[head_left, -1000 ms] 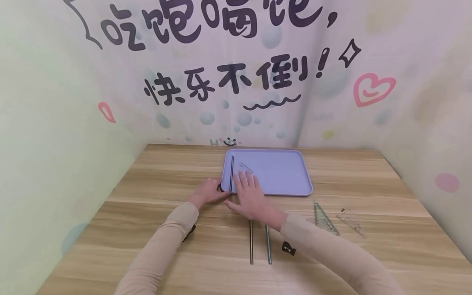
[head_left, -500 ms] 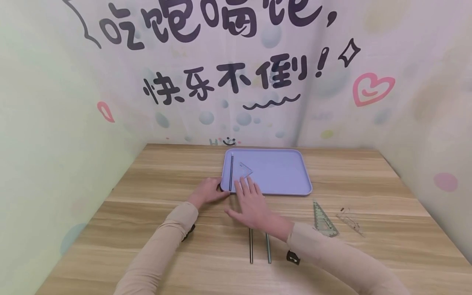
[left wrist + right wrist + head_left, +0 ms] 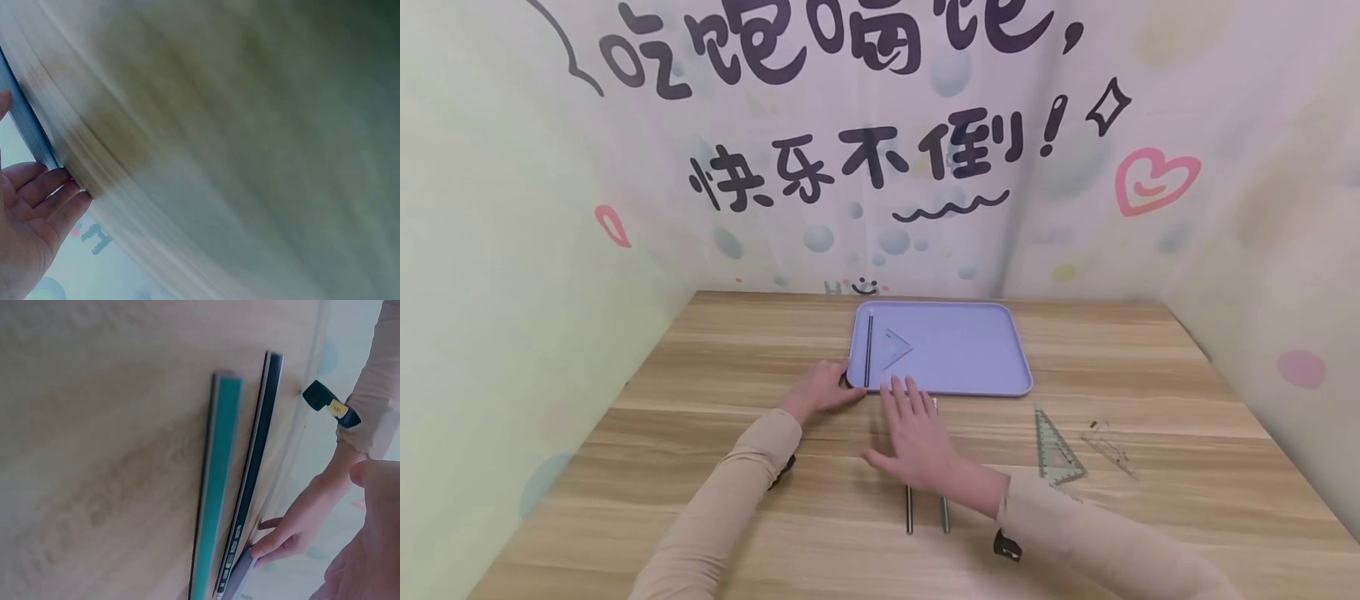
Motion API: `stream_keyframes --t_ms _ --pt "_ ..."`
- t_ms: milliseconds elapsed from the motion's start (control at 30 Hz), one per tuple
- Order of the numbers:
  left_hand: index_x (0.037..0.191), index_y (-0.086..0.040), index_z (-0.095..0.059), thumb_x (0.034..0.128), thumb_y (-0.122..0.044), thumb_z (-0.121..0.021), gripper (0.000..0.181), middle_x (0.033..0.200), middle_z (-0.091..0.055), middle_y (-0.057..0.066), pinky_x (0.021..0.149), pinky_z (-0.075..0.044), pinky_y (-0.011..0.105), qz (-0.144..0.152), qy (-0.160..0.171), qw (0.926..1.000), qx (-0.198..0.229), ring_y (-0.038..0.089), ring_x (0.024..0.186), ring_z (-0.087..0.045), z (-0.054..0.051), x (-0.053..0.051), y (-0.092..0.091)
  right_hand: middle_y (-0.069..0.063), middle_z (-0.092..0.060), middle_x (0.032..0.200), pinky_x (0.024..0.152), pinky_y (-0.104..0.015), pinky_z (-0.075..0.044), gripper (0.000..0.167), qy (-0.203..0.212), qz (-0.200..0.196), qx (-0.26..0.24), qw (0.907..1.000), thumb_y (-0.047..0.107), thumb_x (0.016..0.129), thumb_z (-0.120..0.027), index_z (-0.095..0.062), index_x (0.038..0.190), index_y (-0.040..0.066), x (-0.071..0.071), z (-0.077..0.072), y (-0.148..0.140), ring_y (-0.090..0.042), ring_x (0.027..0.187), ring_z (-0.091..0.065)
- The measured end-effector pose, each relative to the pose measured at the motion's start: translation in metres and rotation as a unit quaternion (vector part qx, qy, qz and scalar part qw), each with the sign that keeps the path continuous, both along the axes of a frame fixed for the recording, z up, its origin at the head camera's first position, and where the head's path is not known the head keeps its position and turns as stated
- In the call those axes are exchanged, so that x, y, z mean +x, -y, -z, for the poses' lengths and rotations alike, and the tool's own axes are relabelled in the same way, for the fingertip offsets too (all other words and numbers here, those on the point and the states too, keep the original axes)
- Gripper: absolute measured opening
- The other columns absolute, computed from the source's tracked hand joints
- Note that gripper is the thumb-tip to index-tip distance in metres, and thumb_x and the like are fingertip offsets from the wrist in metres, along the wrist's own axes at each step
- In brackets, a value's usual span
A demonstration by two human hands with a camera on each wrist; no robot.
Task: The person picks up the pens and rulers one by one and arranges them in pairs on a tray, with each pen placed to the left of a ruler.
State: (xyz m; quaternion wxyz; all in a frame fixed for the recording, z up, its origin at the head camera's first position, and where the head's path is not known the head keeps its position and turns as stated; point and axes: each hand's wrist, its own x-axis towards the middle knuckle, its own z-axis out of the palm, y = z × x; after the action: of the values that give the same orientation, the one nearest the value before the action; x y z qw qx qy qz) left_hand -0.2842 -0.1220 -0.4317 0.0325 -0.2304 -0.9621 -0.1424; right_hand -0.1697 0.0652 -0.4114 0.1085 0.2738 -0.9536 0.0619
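Observation:
At the lavender tray's (image 3: pixel 955 350) front left corner, my left hand (image 3: pixel 822 390) holds the rim between thumb and fingers; the left wrist view shows its fingers (image 3: pixel 56 194) at the edge. Inside the tray lie a dark pencil (image 3: pixel 869 350) along the left side and a small clear set square (image 3: pixel 898 348). My right hand (image 3: pixel 921 442), fingers spread and nothing held, is over two pencils in front of the tray. The right wrist view shows them as a green pencil (image 3: pixel 219 481) and a black pencil (image 3: pixel 253 469), side by side.
Right of my right hand lie a greenish triangular ruler (image 3: pixel 1058 450) and a clear drawing tool (image 3: pixel 1111 450). A printed cloth (image 3: pixel 865 250) hangs behind the table's (image 3: pixel 737 333) back edge.
My right hand has drawn back from the tray toward the front and slightly right, uncovering the small set square. My left hand has stayed at the tray corner.

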Motion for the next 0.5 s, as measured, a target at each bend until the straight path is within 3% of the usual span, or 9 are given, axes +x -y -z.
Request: stream_keyframes --t_ms 200,500 --pt "0.103 -0.003 -0.059 0.0793 -0.043 -0.064 0.046 0.086 -0.064 0.01 0.073 -0.047 0.036 0.001 0.007 1.0 -0.006 0.022 0.077 -0.059 0.0 0.0 0.0 -0.025 -0.024 0.142 0.104 -0.05 -0.02 0.088 -0.025 0.0 0.022 0.9994 0.062 0.084 -0.042 -0.027 0.138 -0.006 0.011 0.001 -0.001 -0.04 0.132 -0.019" --pt "0.108 -0.002 -0.058 0.0793 -0.042 -0.064 0.05 0.09 -0.064 0.012 0.077 -0.047 0.037 -0.004 0.023 0.9997 -0.006 0.024 0.082 -0.06 0.001 -0.003 0.0 -0.027 -0.032 0.138 0.103 -0.053 -0.02 0.088 -0.021 -0.008 0.032 0.9992 0.062 0.085 -0.04 -0.029 0.136 -0.008 0.023 0.005 -0.007 -0.041 0.13 -0.024"
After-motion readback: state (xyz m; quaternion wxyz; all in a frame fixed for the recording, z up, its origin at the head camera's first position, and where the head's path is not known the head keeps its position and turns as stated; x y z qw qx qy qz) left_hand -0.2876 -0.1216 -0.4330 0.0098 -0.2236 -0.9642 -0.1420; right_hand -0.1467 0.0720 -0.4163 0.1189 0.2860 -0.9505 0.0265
